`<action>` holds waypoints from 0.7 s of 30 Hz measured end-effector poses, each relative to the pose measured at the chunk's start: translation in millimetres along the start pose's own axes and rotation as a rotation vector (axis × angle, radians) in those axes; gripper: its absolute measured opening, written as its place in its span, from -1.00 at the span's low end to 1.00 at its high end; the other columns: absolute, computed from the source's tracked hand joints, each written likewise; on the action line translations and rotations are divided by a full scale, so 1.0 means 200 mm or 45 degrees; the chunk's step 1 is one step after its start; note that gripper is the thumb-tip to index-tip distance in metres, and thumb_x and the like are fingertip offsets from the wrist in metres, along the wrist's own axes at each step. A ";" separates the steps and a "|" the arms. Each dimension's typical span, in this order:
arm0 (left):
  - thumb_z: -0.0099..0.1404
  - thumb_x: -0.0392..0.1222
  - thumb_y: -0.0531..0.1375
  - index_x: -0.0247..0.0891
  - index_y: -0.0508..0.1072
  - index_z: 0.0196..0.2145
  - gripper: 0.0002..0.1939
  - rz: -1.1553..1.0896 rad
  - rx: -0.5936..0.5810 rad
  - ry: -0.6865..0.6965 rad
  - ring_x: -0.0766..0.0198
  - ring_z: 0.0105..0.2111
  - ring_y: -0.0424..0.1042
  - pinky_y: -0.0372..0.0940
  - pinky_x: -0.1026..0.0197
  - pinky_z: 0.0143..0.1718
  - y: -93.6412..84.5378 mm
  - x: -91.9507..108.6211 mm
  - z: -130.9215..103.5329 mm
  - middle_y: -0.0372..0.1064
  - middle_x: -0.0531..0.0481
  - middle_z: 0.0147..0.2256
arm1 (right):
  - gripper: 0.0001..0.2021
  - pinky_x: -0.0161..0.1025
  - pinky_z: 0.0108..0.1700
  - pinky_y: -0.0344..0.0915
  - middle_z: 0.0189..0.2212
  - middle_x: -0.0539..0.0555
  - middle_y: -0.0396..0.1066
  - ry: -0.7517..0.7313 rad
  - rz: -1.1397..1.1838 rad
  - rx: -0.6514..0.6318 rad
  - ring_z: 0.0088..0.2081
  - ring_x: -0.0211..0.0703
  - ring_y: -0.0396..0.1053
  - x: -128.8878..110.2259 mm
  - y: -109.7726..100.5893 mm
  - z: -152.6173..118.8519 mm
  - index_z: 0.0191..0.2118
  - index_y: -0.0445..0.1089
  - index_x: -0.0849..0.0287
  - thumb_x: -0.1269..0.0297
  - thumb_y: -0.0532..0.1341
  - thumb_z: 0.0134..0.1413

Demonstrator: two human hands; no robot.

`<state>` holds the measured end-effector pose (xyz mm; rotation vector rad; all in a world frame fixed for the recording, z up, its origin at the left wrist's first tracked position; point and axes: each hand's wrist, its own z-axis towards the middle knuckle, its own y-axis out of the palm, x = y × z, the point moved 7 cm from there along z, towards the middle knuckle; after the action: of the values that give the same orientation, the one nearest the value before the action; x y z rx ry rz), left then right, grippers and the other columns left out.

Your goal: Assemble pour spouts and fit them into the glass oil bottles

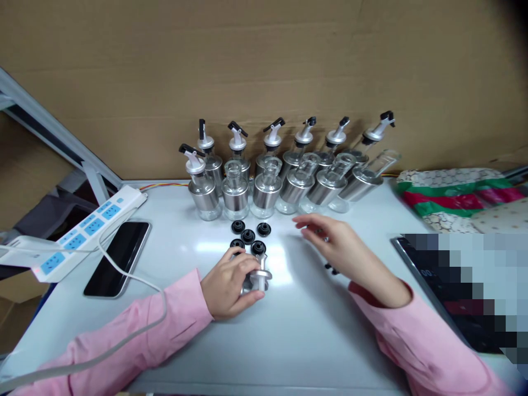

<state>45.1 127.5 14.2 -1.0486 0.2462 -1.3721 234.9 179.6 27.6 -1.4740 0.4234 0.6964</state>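
My left hand (231,283) is closed around a silver pourer spout (261,275), low over the middle of the table. Other shiny pieces lie partly hidden under its fingers. Just beyond the fingertips are several round black stoppers (248,236). My right hand (338,242) hovers farther right with thumb and fingers apart, and nothing shows between them. Small black parts (331,269) lie below it, partly covered by the hand and wrist. Behind the hands stand a front row of glass bottles with steel bands (267,190), mostly without tops, and a back row fitted with pourers (273,132).
A white power strip (86,231) and a phone (117,258) lie at the left, with a white cable (136,278) crossing over my left sleeve. At the right are a dark-screened device (429,286) and a patterned bag (457,198). Cardboard (264,60) walls the back.
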 end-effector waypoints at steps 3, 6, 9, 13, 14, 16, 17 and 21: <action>0.38 -0.07 -0.04 -0.32 0.13 -0.10 -0.74 -0.004 0.016 0.002 0.15 -0.27 0.44 0.19 -0.01 -0.06 -0.01 0.00 0.00 0.42 -0.15 -0.32 | -0.75 0.00 -0.21 0.39 -0.37 0.15 0.49 0.146 -0.331 0.150 -0.41 -0.02 0.44 0.15 -0.16 0.00 -0.17 0.45 0.19 0.34 0.07 0.09; 0.37 -0.07 -0.03 -0.31 0.14 -0.08 -0.73 -0.011 0.022 -0.006 0.15 -0.27 0.44 0.18 -0.01 -0.05 -0.01 0.00 0.00 0.43 -0.14 -0.31 | -0.74 -0.03 -0.25 0.40 -0.34 0.18 0.47 0.161 -0.454 0.124 -0.44 -0.04 0.43 0.26 -0.16 0.01 -0.19 0.48 0.21 0.33 0.09 0.07; 0.36 -0.07 -0.01 -0.29 0.14 -0.07 -0.73 -0.045 0.004 -0.009 0.16 -0.27 0.44 0.19 -0.01 -0.05 0.00 0.00 0.00 0.43 -0.14 -0.30 | -0.74 -0.06 -0.26 0.41 -0.37 0.17 0.44 0.125 -0.454 0.109 -0.45 -0.05 0.42 0.28 -0.10 0.01 -0.20 0.50 0.20 0.27 0.12 0.08; 0.36 -0.07 0.00 -0.29 0.15 -0.07 -0.72 -0.082 -0.022 -0.010 0.15 -0.26 0.44 0.19 -0.01 -0.05 0.00 -0.01 0.00 0.43 -0.13 -0.31 | -0.73 -0.09 -0.24 0.41 -0.31 0.17 0.42 0.117 -0.420 0.108 -0.43 -0.08 0.44 0.26 -0.04 0.02 -0.15 0.50 0.23 0.26 0.14 0.09; 0.36 -0.07 0.00 -0.29 0.15 -0.08 -0.72 -0.088 -0.022 -0.008 0.15 -0.26 0.44 0.19 -0.01 -0.05 0.00 -0.01 0.00 0.42 -0.12 -0.31 | -0.72 -0.11 -0.24 0.42 -0.28 0.17 0.42 0.111 -0.400 0.102 -0.43 -0.10 0.44 0.25 -0.03 0.02 -0.13 0.49 0.24 0.27 0.14 0.09; 0.36 -0.06 0.00 -0.29 0.15 -0.07 -0.72 -0.097 -0.025 -0.004 0.16 -0.26 0.44 0.19 -0.01 -0.05 0.01 -0.01 0.00 0.42 -0.12 -0.31 | -0.70 -0.13 -0.22 0.42 -0.23 0.18 0.43 0.089 -0.336 0.084 -0.40 -0.11 0.46 0.22 -0.01 0.03 -0.09 0.47 0.24 0.29 0.12 0.11; 0.36 -0.06 0.00 -0.28 0.15 -0.07 -0.72 -0.100 -0.026 -0.004 0.16 -0.26 0.44 0.19 -0.01 -0.05 0.01 -0.01 0.00 0.42 -0.13 -0.30 | -0.70 -0.13 -0.22 0.43 -0.21 0.19 0.43 0.074 -0.298 0.075 -0.39 -0.11 0.47 0.21 0.01 0.03 -0.09 0.47 0.23 0.30 0.11 0.11; 0.35 -0.08 0.01 -0.28 0.14 -0.06 -0.72 -0.113 -0.027 -0.004 0.15 -0.26 0.44 0.19 -0.01 -0.05 0.01 -0.01 0.00 0.43 -0.14 -0.30 | -0.70 -0.12 -0.23 0.43 -0.12 0.21 0.40 0.032 -0.184 0.128 -0.39 -0.14 0.46 0.15 -0.02 0.03 -0.10 0.46 0.20 0.29 0.09 0.12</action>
<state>45.4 128.1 12.0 -1.0898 0.2144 -1.4502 258.8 191.1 11.2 -1.4042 0.3620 0.5352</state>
